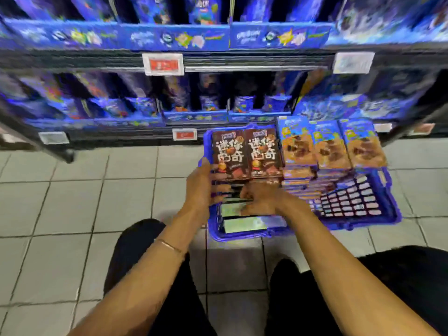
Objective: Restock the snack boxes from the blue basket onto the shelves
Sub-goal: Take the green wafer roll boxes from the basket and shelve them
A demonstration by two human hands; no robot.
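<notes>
Tiled floor [72, 202], motion-blurred shelves [218, 61] of blue snack packs behind. Blue basket [363, 224] sits on the floor, just in front of the lowest shelf. Inside, on its left: stacked brown boxes [247, 154], two side by side on top. Touching them on the right: orange boxes [332, 146] in three stacks. Grip: left hand [203, 187] clasps the left side of the brown boxes, thumb on top; right hand [264, 197] is curled round their near end.

Pale square floor tiles [60, 204], dark grout
</notes>
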